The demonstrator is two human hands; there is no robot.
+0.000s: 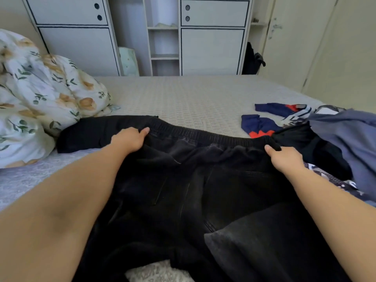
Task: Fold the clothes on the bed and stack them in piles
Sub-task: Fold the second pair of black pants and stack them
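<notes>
Black trousers with an elastic waistband lie spread on the bed in front of me, legs running toward the camera. My left hand grips the waistband at its left end. My right hand pinches the waistband at its right end. A flat black garment lies under the trousers at the left. To the right sits a heap of unfolded clothes: a grey-blue garment, a black one and a navy and red piece.
A bunched floral duvet fills the left side of the bed. White cupboards with an open shelf column stand beyond the far edge. A cream door is at the back right. Bare mattress lies beyond the waistband.
</notes>
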